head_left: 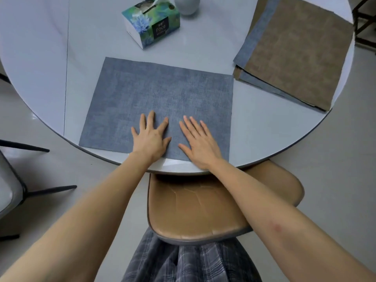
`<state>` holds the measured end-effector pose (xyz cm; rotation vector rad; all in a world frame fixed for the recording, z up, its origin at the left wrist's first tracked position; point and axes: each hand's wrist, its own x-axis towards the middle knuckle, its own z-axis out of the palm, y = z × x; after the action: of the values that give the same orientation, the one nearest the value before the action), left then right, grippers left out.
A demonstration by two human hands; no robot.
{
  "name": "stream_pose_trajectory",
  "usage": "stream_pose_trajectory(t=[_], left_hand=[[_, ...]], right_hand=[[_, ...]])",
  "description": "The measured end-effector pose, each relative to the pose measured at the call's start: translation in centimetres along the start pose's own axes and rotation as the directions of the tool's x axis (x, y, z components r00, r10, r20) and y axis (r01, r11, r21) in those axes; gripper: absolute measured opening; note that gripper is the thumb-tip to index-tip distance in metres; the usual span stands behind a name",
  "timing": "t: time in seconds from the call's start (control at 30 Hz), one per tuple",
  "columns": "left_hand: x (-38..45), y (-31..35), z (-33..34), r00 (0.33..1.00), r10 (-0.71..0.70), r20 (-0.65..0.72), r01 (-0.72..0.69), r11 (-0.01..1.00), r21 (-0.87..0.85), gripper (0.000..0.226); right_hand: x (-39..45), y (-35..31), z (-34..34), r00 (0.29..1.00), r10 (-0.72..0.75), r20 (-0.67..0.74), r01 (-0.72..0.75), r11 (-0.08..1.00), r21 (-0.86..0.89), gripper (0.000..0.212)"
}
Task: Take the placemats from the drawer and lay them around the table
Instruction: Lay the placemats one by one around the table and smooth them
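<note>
A blue-grey placemat [158,94] lies flat on the round white table [205,51], its near edge along the table's front rim. My left hand [151,137] and my right hand [200,142] rest palm down on the mat's near part, fingers spread, side by side and holding nothing. A stack of placemats [295,51] sits at the table's right, brown side up on top, with blue-grey edges showing along its left and lower sides.
A green tissue box [151,23] and a pale vase [186,5] stand at the back of the table. A brown leather chair seat [195,204] is tucked under the table's near edge. Dark chair legs [30,149] show at the left.
</note>
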<state>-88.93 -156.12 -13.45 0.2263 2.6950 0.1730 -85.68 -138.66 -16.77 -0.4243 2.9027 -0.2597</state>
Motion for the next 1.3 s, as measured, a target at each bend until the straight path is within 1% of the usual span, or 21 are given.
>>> stream_pose_trajectory(t=[0.03, 0.1, 0.2, 0.27, 0.33, 0.4, 0.47, 0.5, 0.57, 0.67, 0.77, 0.87, 0.9, 1.0, 1.1, 1.2, 1.27, 1.3], left_hand=[[0.1, 0.1, 0.1, 1.0, -0.005, 0.01, 0.005, 1.0, -0.007, 0.061], [0.4, 0.0, -0.5, 0.999, -0.008, 0.037, 0.008, 1.0, -0.007, 0.059], [0.7, 0.1, -1.2, 0.997, 0.001, 0.079, -0.004, 0.999, 0.038, 0.055], [1.0, 0.5, -2.1, 0.995, -0.012, 0.101, 0.005, 0.997, 0.078, 0.049], [2.1, 1.3, -3.5, 0.995, -0.034, 0.098, 0.025, 0.996, 0.091, 0.043], [4.0, 2.2, -4.9, 0.999, -0.026, 0.045, 0.023, 0.997, 0.068, 0.043], [6.2, 3.1, -5.7, 1.0, 0.019, -0.024, -0.019, 1.0, 0.02, 0.052], [7.5, 3.7, -6.0, 0.998, 0.045, -0.032, -0.045, 0.999, -0.008, 0.059], [10.0, 4.5, -6.1, 0.997, 0.079, 0.004, -0.078, 0.997, -0.025, 0.071], [12.5, 4.3, -4.7, 0.992, 0.093, 0.083, -0.092, 0.996, -0.014, 0.078], [13.3, 3.9, -3.6, 0.991, 0.092, 0.092, -0.089, 0.995, -0.037, 0.082], [13.5, 4.3, -4.7, 0.991, 0.07, 0.113, -0.066, 0.997, -0.032, 0.086], [13.6, 4.5, -5.1, 0.991, 0.062, 0.123, -0.059, 0.998, -0.03, 0.087], [13.8, 4.7, -5.8, 0.988, 0.059, 0.141, -0.058, 0.998, -0.008, 0.087], [13.6, 4.4, -5.7, 0.988, 0.069, 0.136, -0.075, 0.997, 0.034, 0.087], [13.5, 3.7, -6.2, 0.987, 0.112, 0.117, -0.121, 0.99, 0.071, 0.079], [13.6, 2.2, -7.3, 0.99, 0.14, 0.027, -0.14, 0.99, 0.026, 0.065], [13.8, 1.2, -7.9, 0.991, 0.133, -0.034, -0.134, 0.991, -0.03, 0.056]], right_hand=[[-0.3, 0.8, 0.1, 1.0, -0.003, 0.003, 0.003, 1.0, -0.03, 0.069], [-1.2, 3.1, 0.1, 0.999, 0.042, -0.01, -0.042, 0.998, -0.051, 0.068], [-4.0, 7.0, -0.6, 0.979, 0.204, 0.006, -0.204, 0.978, -0.036, 0.068], [-5.2, 8.2, -1.1, 0.966, 0.254, 0.046, -0.251, 0.966, -0.065, 0.069], [-4.6, 8.1, -1.9, 0.962, 0.268, 0.044, -0.264, 0.962, -0.071, 0.069], [-1.9, 7.4, -3.3, 0.964, 0.267, -0.007, -0.267, 0.964, -0.012, 0.067], [1.9, 6.9, -4.7, 0.971, 0.231, -0.066, -0.229, 0.973, 0.04, 0.064], [3.8, 6.9, -5.3, 0.971, 0.22, -0.093, -0.216, 0.975, 0.056, 0.064], [7.4, 7.2, -5.8, 0.966, 0.227, -0.121, -0.217, 0.972, 0.087, 0.063], [11.1, 8.5, -5.0, 0.964, 0.251, -0.084, -0.241, 0.963, 0.118, 0.064], [12.2, 9.3, -3.3, 0.977, 0.201, -0.07, -0.199, 0.979, 0.032, 0.066], [11.9, 10.4, -2.9, 0.987, 0.143, -0.073, -0.142, 0.99, 0.012, 0.066], [11.7, 11.3, -3.2, 0.986, 0.146, -0.075, -0.145, 0.989, 0.019, 0.066], [10.6, 14.5, -4.3, 0.966, 0.247, -0.071, -0.243, 0.968, 0.059, 0.064], [9.9, 15.0, -4.4, 0.96, 0.273, -0.058, -0.269, 0.96, 0.072, 0.064], [10.2, 13.9, -5.0, 0.937, 0.348, -0.025, -0.348, 0.937, 0.032, 0.065], [10.8, 11.5, -5.8, 0.91, 0.413, -0.021, -0.413, 0.911, 0.006, 0.065], [11.3, 9.5, -6.0, 0.914, 0.404, -0.037, -0.403, 0.915, 0.016, 0.064]])
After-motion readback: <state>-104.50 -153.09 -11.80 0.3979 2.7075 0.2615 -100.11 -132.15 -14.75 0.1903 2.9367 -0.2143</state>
